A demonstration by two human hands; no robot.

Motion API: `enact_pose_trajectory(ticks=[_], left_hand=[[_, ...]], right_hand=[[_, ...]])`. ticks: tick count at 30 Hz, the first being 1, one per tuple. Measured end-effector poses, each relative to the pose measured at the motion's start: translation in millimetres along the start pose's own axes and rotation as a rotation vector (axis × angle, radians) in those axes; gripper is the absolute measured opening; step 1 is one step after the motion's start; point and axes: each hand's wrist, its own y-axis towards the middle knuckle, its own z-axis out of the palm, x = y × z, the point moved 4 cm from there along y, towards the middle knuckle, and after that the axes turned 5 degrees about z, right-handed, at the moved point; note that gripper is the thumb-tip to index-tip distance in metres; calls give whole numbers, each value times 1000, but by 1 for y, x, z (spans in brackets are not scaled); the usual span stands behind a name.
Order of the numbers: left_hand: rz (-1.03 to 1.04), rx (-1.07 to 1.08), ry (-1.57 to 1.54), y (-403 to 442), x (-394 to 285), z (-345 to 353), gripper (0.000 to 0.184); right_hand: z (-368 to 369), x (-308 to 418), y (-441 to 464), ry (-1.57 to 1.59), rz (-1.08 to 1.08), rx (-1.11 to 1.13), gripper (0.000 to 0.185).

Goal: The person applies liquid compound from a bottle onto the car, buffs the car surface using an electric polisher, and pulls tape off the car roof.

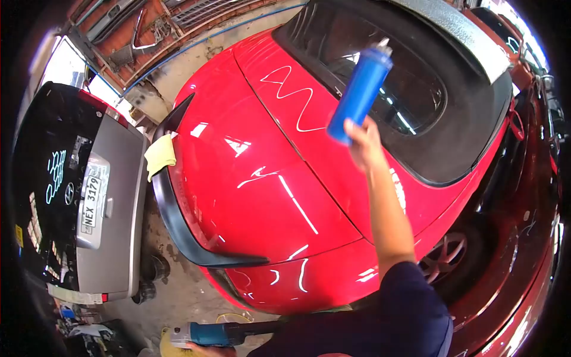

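Head view: an opaque blue bottle (361, 89), its contents hidden, tilts nozzle-up above the red car (238, 113), beside a white squiggle (304, 106). The right hand (364, 141) reaches far forward, fingers wrapped around the bottle's lower end. The left hand (208, 351) touches a polisher (209, 335) low down; its grip I cannot tell. Floor (172, 291) shows between black spoiler (178, 229) and grey van (113, 238).

Dark navy sleeve (413, 297) — short, loose.
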Motion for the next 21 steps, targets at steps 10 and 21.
enact_pose_trajectory(ticks=[10, 21], left_hand=[[-23, -68, 71, -5, 7, 4, 111], [101, -39, -41, -22, 10, 4, 104]], right_hand=[[-141, -6, 175, -1007, 113, -794, 74], [-153, -40, 152, -1175, 120, -858, 104]])
